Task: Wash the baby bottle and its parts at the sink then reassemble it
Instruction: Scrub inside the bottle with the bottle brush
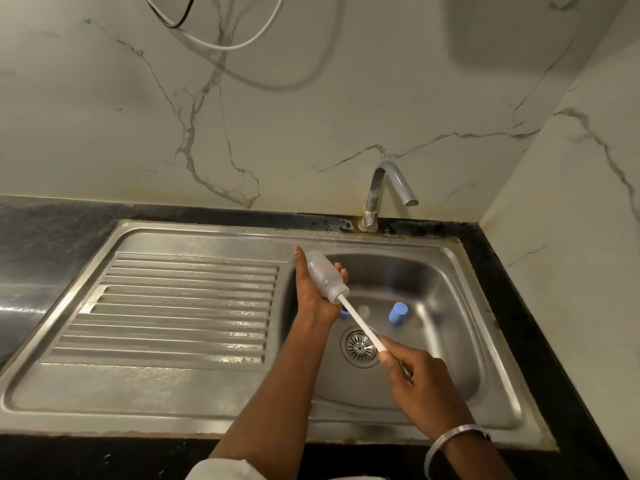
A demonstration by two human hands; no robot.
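My left hand (313, 296) grips a clear baby bottle (323, 277) over the left side of the sink basin (450, 306), its mouth tilted down to the right. A white brush handle (360, 323) runs into the bottle's mouth; the brush head is hidden inside. My right hand (415, 379) grips the handle's lower end above the drain (360, 346). A blue cap (397, 313) stands on the basin floor. Another blue part (344, 314) shows partly behind my left hand. A small clear piece (364, 310) lies between them.
The tap (388, 188) stands behind the basin with no water running. A ribbed steel draining board (180, 306) lies to the left. Black counter (52, 230) frames the sink. Marble walls close in at the back and right. Cables (221, 39) hang above.
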